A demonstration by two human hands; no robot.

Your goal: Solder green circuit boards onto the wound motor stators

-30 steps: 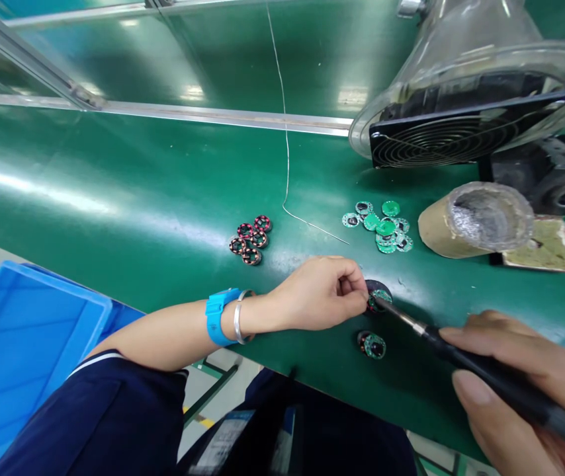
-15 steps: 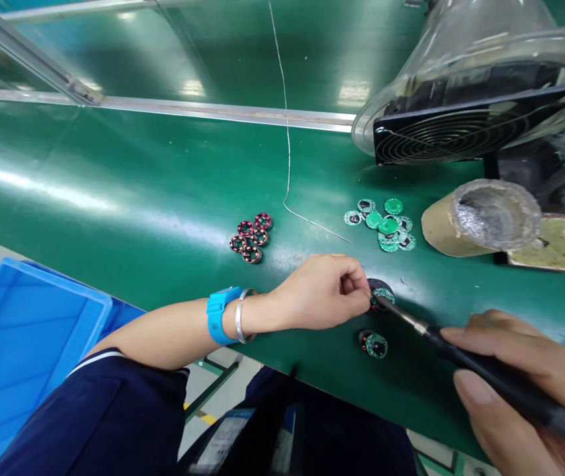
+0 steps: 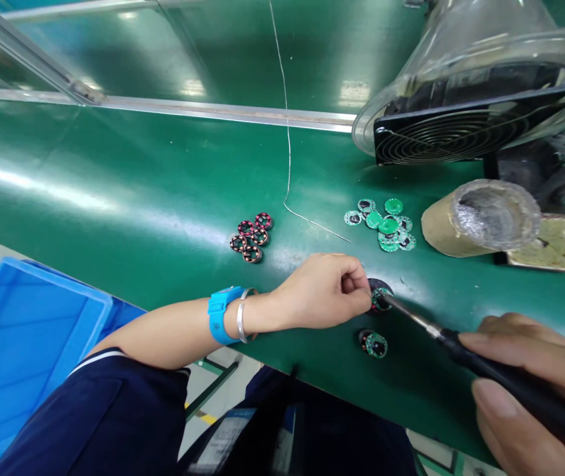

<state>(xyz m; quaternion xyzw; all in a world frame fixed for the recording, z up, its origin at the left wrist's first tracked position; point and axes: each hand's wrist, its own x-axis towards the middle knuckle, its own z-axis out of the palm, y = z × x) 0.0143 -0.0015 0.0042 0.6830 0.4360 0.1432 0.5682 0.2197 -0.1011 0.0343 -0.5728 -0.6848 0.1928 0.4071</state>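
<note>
My right hand (image 3: 535,390) is wrapped round the black handle of a soldering iron (image 3: 461,347). Its metal tip meets a small round circuit board (image 3: 383,299) that sits in a dark round holder (image 3: 374,284). At the left edge of that board, my left hand (image 3: 329,291) is closed in a pinch; what lies between the fingertips is hidden. Just below, a second round board (image 3: 376,345) sits on a copper-wound ring, slightly tilted. Beyond the left hand, a thin solder wire (image 3: 312,223) comes down and bends toward the boards.
Several wound rings (image 3: 251,239) lie left of the wire. Several loose round green boards (image 3: 388,226) are grouped at the right, beside a brown tube (image 3: 438,221) and a stained sponge (image 3: 550,244). A fan (image 3: 441,132) stands behind. A blue crate (image 3: 29,357) is at lower left.
My right hand and the soldering iron have shifted slightly to the right, with the tip still at the board. The left hand has stayed almost in place.
</note>
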